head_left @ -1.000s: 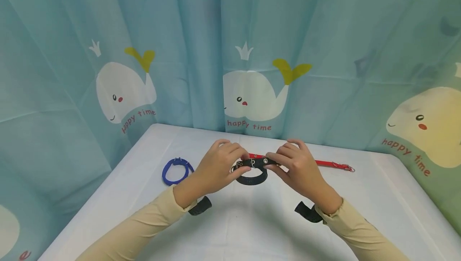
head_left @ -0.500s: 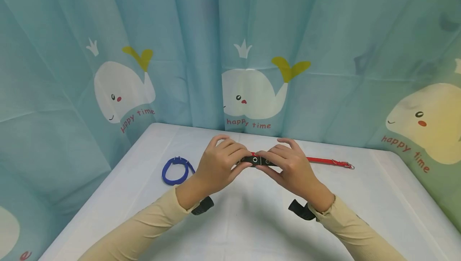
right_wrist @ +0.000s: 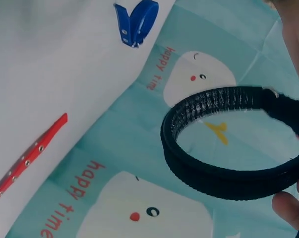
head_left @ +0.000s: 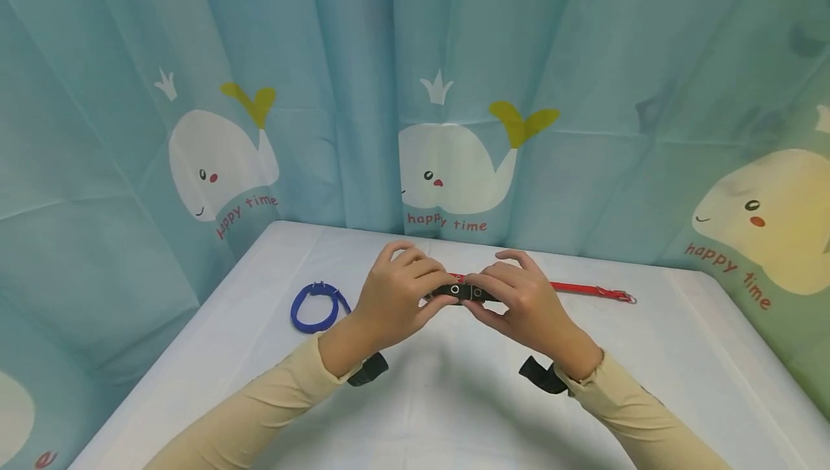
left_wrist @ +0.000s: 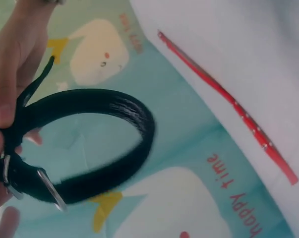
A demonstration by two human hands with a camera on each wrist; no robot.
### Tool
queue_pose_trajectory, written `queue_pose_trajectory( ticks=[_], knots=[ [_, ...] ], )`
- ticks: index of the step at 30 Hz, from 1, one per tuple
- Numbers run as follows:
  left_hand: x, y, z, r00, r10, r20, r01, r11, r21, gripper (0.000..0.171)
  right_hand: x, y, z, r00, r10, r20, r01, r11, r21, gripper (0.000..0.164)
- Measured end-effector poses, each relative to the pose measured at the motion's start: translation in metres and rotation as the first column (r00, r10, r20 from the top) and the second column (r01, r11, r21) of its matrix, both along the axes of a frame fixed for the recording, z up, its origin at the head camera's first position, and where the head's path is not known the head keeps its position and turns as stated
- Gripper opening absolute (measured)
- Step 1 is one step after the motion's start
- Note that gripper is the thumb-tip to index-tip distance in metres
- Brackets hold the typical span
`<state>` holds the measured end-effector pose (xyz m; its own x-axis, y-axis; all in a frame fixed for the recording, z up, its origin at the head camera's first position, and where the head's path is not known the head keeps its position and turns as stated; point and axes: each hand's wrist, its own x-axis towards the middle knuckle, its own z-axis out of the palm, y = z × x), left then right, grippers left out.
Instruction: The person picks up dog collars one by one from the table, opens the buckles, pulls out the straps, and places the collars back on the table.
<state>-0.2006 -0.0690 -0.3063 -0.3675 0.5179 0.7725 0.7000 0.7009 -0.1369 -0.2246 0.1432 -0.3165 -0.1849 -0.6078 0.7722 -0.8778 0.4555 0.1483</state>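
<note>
Both hands hold a black buckle collar [head_left: 463, 292] above the table, its strap end and buckle between them. My left hand [head_left: 392, 300] pinches it between thumb and fingers from the left. From the right, my right hand [head_left: 521, 300] pinches it the same way, close to the left. A metal eyelet shows in the gap between the fingertips. In the left wrist view the collar [left_wrist: 89, 101] forms a round loop with metal fittings near the fingers and a strap tip sticking up. The right wrist view shows the loop's ribbed inner side. Fingers partly hide the buckle.
A blue collar [head_left: 314, 328], curled into a ring, lies on the white table [head_left: 415, 412] at left. Behind the hands a red collar [head_left: 593, 290] is stretched out, partly hidden. A light blue curtain [head_left: 363, 95] with whale prints hangs behind the table.
My right hand has moved left, closer to my left hand. The collar's hanging loop, visible below the fingers earlier in the head view, is now hidden. The blue and red collars have stayed put.
</note>
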Motion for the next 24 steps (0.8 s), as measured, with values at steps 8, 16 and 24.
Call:
queue_pose_trajectory(
  ticks=[8, 16, 24],
  knots=[
    [0.0019, -0.0014, -0.0023, 1.000, 0.012, -0.002, -0.012, 1.000, 0.000, 0.022, 0.0012, -0.0003, 0.0002, 1.000, 0.004, 0.021, -0.004, 1.000, -0.003, 0.032],
    [0.0011, 0.0003, 0.0015, 1.000, -0.002, -0.023, 0.001, 0.999, -0.043, 0.021, 0.0020, -0.0042, 0.0021, 0.998, 0.007, 0.055, -0.008, 1.000, 0.010, 0.028],
    [0.0006, -0.0037, -0.0015, 0.998, 0.008, -0.065, -0.004, 0.998, 0.060, 0.020, -0.0011, 0.0004, 0.0029, 0.999, 0.018, 0.028, -0.017, 1.000, -0.014, 0.032]
  ],
)
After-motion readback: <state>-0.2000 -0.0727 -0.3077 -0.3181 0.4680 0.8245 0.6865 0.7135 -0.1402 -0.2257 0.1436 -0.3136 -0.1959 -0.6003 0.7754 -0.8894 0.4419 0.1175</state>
